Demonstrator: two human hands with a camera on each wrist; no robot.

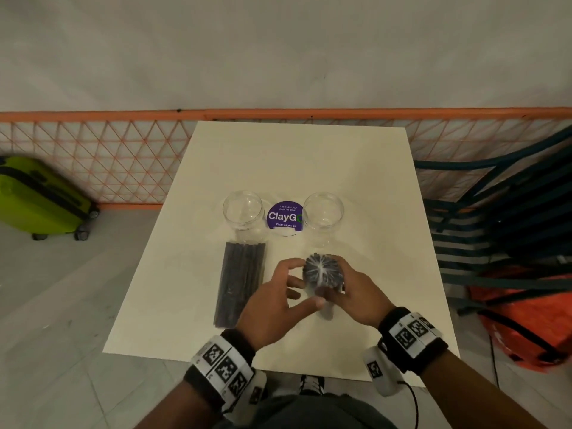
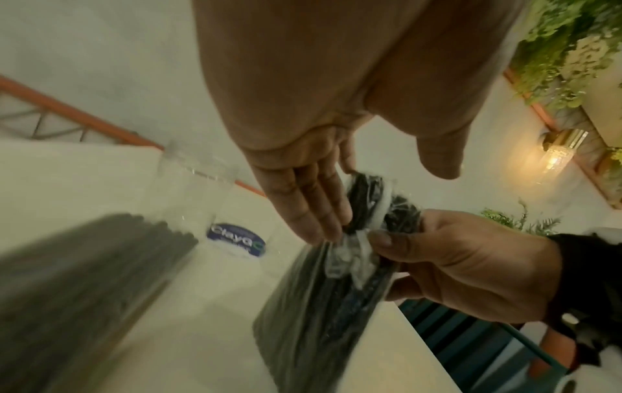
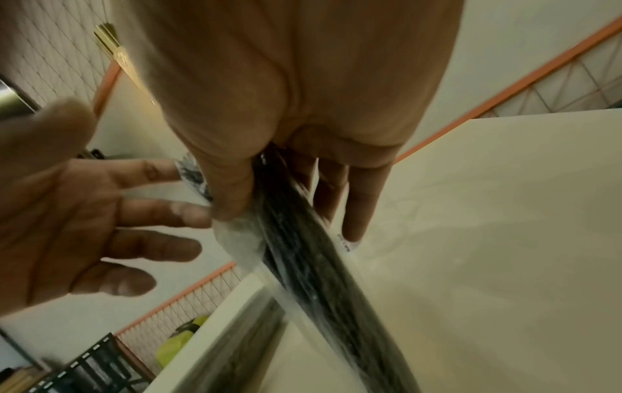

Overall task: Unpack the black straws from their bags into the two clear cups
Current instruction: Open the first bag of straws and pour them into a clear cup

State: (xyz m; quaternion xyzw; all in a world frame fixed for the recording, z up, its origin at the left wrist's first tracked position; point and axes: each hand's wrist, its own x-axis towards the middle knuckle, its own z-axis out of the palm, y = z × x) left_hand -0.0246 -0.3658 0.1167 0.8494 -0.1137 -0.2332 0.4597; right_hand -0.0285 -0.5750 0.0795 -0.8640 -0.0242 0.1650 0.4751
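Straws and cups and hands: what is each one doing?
Held bag of straws: upright, still sealed.
Other bag: lying flat on the table.
Left cup: empty.
Right cup: empty.
Right hand: grips held bag.
Left hand: fingers at its top.

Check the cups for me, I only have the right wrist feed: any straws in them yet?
Observer: No. In the head view the left cup and the right cup both stand empty on the table.
Operator: Where does the other bag's far end sit?
Observer: Just short of the left cup. The flat bag lies lengthwise in front of it, with neither hand on it.
Operator: Is the held bag open?
Observer: Not that I can see. From above, the held bag, gripped by the right hand, shows its top gathered shut, with the left hand fingertips at it.
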